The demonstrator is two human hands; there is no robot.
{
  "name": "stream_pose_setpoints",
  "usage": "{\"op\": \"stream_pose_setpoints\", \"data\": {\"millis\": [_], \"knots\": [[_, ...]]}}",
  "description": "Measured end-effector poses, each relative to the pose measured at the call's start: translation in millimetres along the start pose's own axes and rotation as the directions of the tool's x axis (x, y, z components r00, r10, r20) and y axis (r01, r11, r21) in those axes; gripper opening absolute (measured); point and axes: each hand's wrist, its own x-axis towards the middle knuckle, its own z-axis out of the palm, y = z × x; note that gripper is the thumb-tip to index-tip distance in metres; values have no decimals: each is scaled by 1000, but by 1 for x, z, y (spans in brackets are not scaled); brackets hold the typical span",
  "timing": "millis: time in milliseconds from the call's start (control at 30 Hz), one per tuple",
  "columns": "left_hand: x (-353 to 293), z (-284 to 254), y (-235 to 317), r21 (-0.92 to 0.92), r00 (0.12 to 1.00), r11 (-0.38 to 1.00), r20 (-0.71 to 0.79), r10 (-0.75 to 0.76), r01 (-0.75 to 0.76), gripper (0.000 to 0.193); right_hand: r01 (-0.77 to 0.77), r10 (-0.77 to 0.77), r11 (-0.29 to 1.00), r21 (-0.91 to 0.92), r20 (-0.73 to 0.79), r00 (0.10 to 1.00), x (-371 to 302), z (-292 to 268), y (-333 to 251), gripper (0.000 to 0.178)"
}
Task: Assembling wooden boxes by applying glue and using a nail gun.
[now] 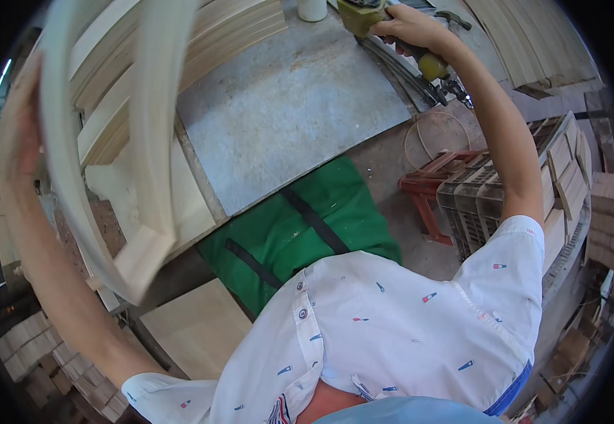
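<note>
1. The pale, raw-wood frame of thin slats joined at a blunt corner block [120,141] is lifted clear of the bench at about nine to ten o'clock. Its wood is light, smooth and unpainted, and the long slats look bowed by the lens.
2. Its long axis runs roughly from twelve o'clock down to seven o'clock, with the joined corner end lowest, pointing toward the person's chest.
3. The left hand [21,124] has its grip closed round the frame's outer slat at nine o'clock, palm against the wood.
4. The right hand [409,28] at one o'clock has its grip clamped on the handle of an olive-yellow pneumatic nail gun [363,14], whose dark hose [409,78] trails down toward three o'clock.
5. Beneath lies the grey, scuffed metal-topped bench [285,113], flat and dull, at twelve o'clock.
6. More pale wooden slats are stacked [229,28] on the bench near eleven o'clock.
7. A green cloth apron with black straps [300,226] covers the lap at the centre.
8. A dark plastic crate of wood blocks [511,191] stands on the floor at three o'clock, beside a red metal stool [434,187].
</note>
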Motion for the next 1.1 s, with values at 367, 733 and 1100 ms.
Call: {"op": "stream_pose_setpoints", "data": {"millis": [367,733,1100], "knots": [[-8,150,-54,419,712,907,625,-321,41,36,105,-105,993,47,-20,994,8,-5,28,24],[-20,171,-44,475,862,870,488,-138,-130,50,166,-175,983,-77,-122,977,25,-2,45,35],[-62,274,4,275,588,619,714,380,-735,77,120,-130,989,-90,-110,985,25,0,37,33]]}}
